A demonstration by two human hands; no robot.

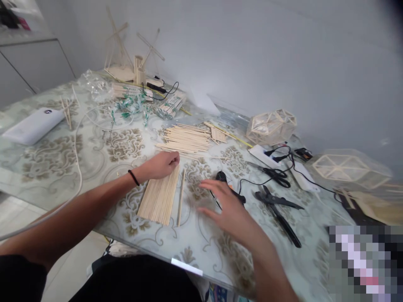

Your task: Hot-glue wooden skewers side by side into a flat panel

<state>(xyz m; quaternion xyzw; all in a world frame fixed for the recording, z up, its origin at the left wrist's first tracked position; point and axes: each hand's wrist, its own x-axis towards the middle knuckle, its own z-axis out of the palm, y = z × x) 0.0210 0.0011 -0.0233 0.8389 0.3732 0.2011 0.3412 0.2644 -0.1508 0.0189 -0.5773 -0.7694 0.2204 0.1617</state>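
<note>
On glossy floral tbl (201,239), L hand (163,165) at ribbed wood-stick panel (159,201).

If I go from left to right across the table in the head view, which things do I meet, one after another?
White box-like object, left hand over the flat row of sticks, single loose stick, right hand, black pliers, geometric stick frame.

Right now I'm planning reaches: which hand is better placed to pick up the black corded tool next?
Probably the right hand: it is open near the black corded tool, while the left hand is curled over the aligned sticks.
</note>
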